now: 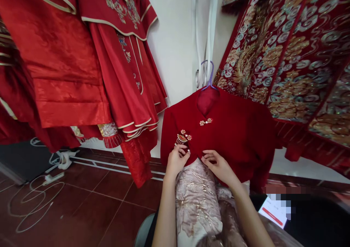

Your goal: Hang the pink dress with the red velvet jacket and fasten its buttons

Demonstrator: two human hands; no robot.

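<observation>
A dark red jacket [232, 130] hangs facing me on a purple hanger [210, 80]. My left hand [177, 160] is closed at its lower left front, thumb and fingers pinching the cloth just below a fan-shaped beaded brooch [181, 138]. Level with it, my right hand [218, 168] pinches the other front edge near the hem, its fingertips by the corner of the opening. A pearl-and-gold flower clasp [205, 122] joins the collar. Below the hem, pale floral brocade cloth [195, 203] lies between my forearms.
Red embroidered garments [117, 57] hang at the left, and a heavily beaded one [295, 57] at the right. White straps [203, 28] run down the wall to the hanger. A power strip [53, 178] with loose cables lies on the tiled floor. A lit phone screen [272, 212] shows at lower right.
</observation>
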